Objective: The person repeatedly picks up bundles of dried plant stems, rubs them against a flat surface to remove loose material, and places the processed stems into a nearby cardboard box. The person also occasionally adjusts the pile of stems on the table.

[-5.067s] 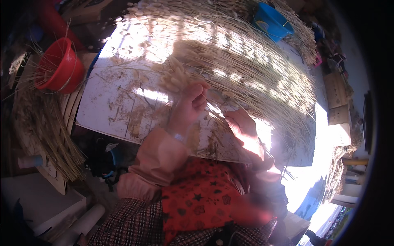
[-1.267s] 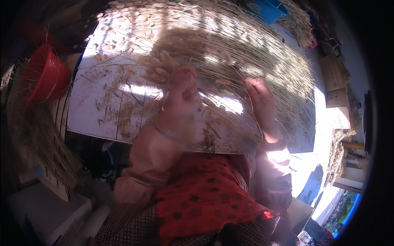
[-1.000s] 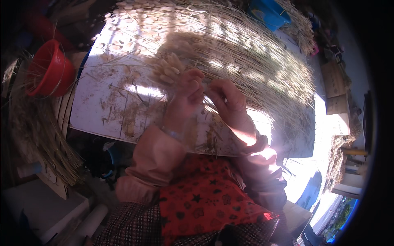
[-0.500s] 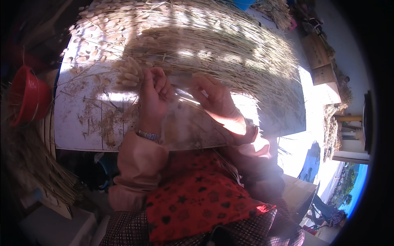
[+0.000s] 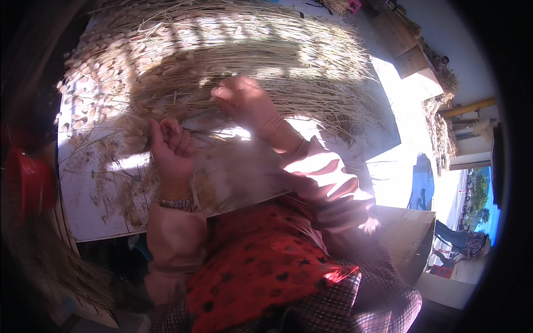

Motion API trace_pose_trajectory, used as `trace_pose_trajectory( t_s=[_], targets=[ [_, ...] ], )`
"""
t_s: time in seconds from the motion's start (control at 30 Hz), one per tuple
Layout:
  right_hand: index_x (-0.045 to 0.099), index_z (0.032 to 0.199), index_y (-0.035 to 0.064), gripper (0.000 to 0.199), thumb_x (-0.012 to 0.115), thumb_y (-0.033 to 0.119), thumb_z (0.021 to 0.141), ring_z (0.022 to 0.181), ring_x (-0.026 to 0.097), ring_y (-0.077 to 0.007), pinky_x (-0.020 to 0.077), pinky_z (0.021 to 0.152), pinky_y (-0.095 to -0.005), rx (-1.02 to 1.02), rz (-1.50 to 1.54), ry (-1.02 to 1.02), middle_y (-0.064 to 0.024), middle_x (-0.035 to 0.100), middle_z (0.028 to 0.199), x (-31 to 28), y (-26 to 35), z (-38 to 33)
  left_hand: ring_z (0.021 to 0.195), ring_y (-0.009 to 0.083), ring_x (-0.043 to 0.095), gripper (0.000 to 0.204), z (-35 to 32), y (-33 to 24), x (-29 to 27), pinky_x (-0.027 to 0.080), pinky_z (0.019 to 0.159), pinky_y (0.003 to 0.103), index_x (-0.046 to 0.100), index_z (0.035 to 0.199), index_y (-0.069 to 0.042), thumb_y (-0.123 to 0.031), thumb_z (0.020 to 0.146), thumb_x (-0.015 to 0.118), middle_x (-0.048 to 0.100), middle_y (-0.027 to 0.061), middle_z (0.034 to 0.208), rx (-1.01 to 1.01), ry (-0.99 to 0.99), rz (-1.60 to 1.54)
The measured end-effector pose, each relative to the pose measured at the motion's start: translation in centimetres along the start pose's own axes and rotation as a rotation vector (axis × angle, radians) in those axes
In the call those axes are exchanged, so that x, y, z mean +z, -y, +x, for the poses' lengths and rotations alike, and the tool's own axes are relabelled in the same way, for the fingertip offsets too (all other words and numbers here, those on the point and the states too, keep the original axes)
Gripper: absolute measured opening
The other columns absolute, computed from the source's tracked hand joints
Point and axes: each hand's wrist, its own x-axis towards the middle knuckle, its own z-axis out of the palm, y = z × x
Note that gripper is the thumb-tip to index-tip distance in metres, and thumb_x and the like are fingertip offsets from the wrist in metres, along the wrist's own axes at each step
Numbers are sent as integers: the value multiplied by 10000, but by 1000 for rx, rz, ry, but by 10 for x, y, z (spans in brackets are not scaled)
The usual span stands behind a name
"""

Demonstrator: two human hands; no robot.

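Note:
A small bunch of dried bunny tail grass (image 5: 132, 134), its fluffy beige heads pointing left, is gripped in my left hand (image 5: 175, 149). The fingers are curled round the stems just below the heads, low over the white table (image 5: 105, 200). Farther right and higher, my right hand (image 5: 244, 102) hovers at the near side of a wide layer of the same grass (image 5: 255, 55). Its fingers are bent together; what lies between them, if anything, is too blurred to make out. In that layer the heads lie to the left and the stems to the right.
A red bucket (image 5: 30, 183) stands left of the table, above a bundle of dry stems (image 5: 66, 266). Cardboard boxes (image 5: 397, 44) line the far right, and another box (image 5: 402, 233) sits near my right elbow. Another person (image 5: 466, 240) is outside at the right.
My right hand has moved away from my left hand, up to the grass layer. My left hand keeps the bunch. The whole view has shifted and tilted.

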Motion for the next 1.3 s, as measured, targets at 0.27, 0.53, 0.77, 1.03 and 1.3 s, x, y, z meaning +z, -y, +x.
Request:
trace_pose_trajectory(
  t_s=[0.27,0.53,0.77,1.03,1.3],
  targets=[
    [653,965,163,223,647,269,769,963,575,-224,441,857,-380,-112,170,139,-28,650,935,27,91,38,437,61,270,460,2,11,56,209,376,223,619,983,-33,-417,1024,368,466,-5,650,95,-540,-158],
    [510,1277,105,485,670,262,847,1038,576,-352,482,876,-418,140,280,196,-131,602,1155,-17,52,-9,455,70,286,469,-1,-3,9,214,387,226,602,1007,-22,-448,1005,404,504,19,702,60,295,38],
    [638,1048,21,159,567,124,949,754,626,-286,493,670,-361,166,27,310,-130,621,862,-87,20,-39,454,59,258,454,1,4,-9,191,400,217,606,978,-45,-454,1005,409,452,-12,625,-1,97,-63],
    [626,1065,-27,193,561,119,958,781,564,-209,448,697,-296,255,302,320,-118,547,850,-67,38,-31,491,56,278,219,-3,4,-1,245,442,207,601,1125,-107,-220,943,554,428,-36,659,38,32,-14],
    [647,934,62,90,584,100,881,706,590,-326,469,619,-430,168,246,294,-121,598,790,-37,31,-34,573,51,353,419,-7,4,11,299,478,201,530,1172,-62,20,761,514,430,-36,758,115,131,48]
  ],
)
